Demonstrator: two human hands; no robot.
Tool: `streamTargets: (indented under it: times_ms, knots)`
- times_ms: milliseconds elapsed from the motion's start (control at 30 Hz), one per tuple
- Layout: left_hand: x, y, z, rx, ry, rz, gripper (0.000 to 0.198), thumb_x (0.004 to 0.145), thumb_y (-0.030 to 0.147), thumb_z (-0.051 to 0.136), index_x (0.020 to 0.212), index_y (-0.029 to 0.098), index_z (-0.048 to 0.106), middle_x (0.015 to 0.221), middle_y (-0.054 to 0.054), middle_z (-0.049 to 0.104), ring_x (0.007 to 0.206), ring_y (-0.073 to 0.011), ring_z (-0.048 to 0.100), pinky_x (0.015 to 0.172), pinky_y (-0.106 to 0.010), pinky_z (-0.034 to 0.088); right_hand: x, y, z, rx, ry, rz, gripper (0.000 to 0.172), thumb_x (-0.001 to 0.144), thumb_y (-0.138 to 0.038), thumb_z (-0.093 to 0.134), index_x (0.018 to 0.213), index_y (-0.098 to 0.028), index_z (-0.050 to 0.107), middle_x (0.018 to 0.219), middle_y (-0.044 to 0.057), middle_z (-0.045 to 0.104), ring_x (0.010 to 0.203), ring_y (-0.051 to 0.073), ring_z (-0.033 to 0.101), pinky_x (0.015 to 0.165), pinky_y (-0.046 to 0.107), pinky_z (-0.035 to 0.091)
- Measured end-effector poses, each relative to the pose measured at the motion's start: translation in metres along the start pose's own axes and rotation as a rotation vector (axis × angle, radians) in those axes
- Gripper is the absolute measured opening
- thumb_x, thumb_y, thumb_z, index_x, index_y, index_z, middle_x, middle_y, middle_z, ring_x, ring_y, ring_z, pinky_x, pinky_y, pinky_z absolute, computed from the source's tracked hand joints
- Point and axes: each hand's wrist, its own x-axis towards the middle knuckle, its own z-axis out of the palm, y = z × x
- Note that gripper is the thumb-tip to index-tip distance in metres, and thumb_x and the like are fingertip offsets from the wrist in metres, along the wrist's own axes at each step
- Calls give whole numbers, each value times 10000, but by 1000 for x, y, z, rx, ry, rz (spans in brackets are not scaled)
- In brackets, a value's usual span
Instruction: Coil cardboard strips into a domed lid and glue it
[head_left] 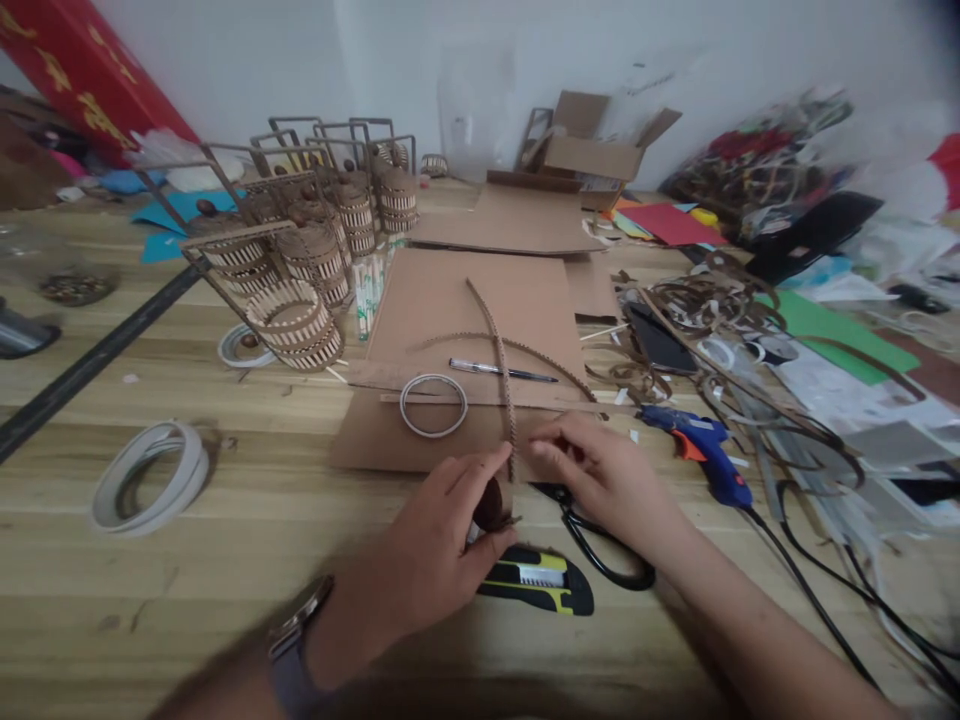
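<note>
Head view: the left hand [442, 525] is holding a dark disc [490, 508] in a narrow grip between thumb and fingers, index fingertip touching the near end of a notched strip [501, 355] that is running forward from it over cardboard [420, 290]. The right hand [615, 490] is curling its fingers just right of the strip, contents not discernible; a cutter [574, 590] is lying beside the left thumb, a glue gun [701, 440] right of the right hand.
</note>
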Motion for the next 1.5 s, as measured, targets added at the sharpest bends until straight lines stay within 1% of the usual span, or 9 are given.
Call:
streamTargets:
  times_ms: [167,400,667,900,1033,1167,1267,1367,1500]
  knots:
    - [-1,2,-1,-75,-58,-10,425,877,126,612,1277,198,486,1167,-87,631,1096,-219,581,986,-383,486,26,30,-6,-590,45,-151,243,938,-184,508,1096,-135,687,1049,152,691,999,295,615,878,414,475]
    - [2,3,-4,-135,-57,-52,426,832,73,635,1225,204,538,1221,-83,633,1078,-202,593,975,-346,484,45,39,3,-744,-33,-146,167,932,-176,555,992,-164,710,966,106,703,942,272,626,780,355,433]
    - [3,4,-5,-132,-97,-55,501,803,106,706,1269,189,541,1013,-40,662,915,-188,602,890,-330,498,47,15,3,-603,69,-296,205,962,-215,520,1049,-172,701,1031,108,703,946,260,614,779,362,407]
    - [-1,6,-5,-112,-128,0,459,869,293,678,1283,180,515,1082,-75,661,944,-210,598,883,-345,507,70,-16,43,-562,-139,-485,171,908,-211,623,1056,-207,708,1136,94,655,1065,261,542,891,385,396]
    - [0,4,-8,-3,-31,111,434,895,377,643,1253,158,531,1142,-112,655,1063,-254,560,959,-402,482,75,-17,51,-596,-117,-553,80,910,-226,629,924,-214,707,1183,75,641,1142,267,504,1001,422,347]
    - [0,-2,-11,282,143,118,431,887,373,646,1229,128,549,1388,-199,496,1284,-342,420,1089,-535,377,57,-14,28,-576,-3,-575,128,944,-211,566,984,-210,687,1226,105,621,1158,282,492,1016,466,340]
    - [-1,-4,-11,365,40,95,408,819,365,724,1133,136,600,1453,-201,436,1357,-375,359,1116,-565,361,33,-9,12,-531,87,-578,222,959,-167,491,1048,-233,684,1238,117,612,1195,291,480,1007,495,358]
    - [0,-2,-10,298,-98,114,479,795,352,752,1185,130,585,1379,-190,515,1292,-342,458,1092,-518,422,13,-1,8,-439,126,-566,222,936,-150,503,979,-253,695,1306,119,585,1231,308,484,994,520,375]
    - [2,2,-13,178,-125,115,482,807,308,744,1213,108,579,1305,-185,567,1202,-298,534,1054,-455,468,0,7,14,-186,167,-419,206,940,-250,568,1141,-265,612,1356,120,573,1246,293,524,1004,507,406]
